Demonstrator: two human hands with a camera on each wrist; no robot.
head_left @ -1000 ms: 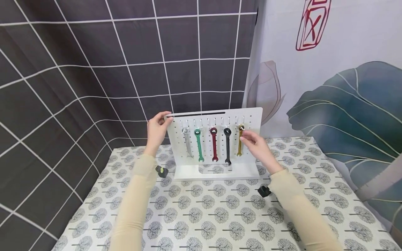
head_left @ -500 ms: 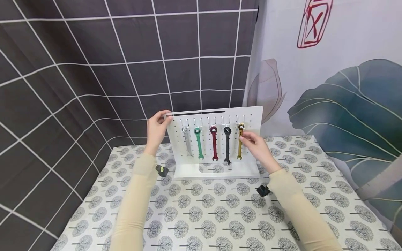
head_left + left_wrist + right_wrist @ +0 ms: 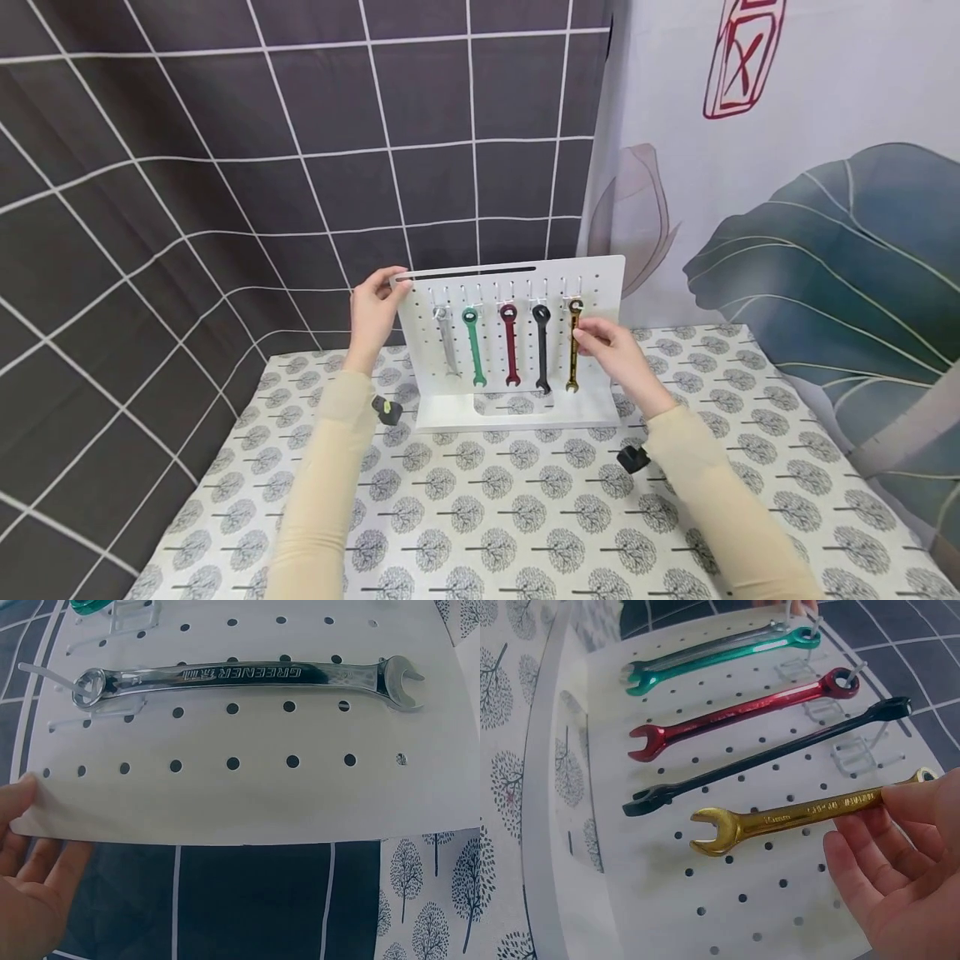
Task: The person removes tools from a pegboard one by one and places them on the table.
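Note:
A gold combination wrench point(image 3: 795, 814) is pinched between thumb and fingers of my right hand point(image 3: 617, 354), near its ring end. That ring end overlaps the rightmost hook in the head view, and the open end points down. My left hand point(image 3: 372, 312) grips the upper left corner of a white pegboard point(image 3: 247, 802), thumb in front, fingers behind. A silver wrench point(image 3: 247, 675) hangs by its ring closest to the left hand. Green point(image 3: 475, 350), red point(image 3: 512, 350) and black point(image 3: 542, 354) wrenches hang between it and the gold one.
The pegboard stands on a wide base point(image 3: 442, 412) on a tree-print tablecloth point(image 3: 495, 517). Dark grid-patterned cloth point(image 3: 435, 100) rises behind and left; a pale curtain point(image 3: 847, 100) with a leaf print hangs at right.
In the head view, the gold wrench's open end has moved slightly lower, with its ring still at the hook. The left hand keeps its hold on the pegboard corner.

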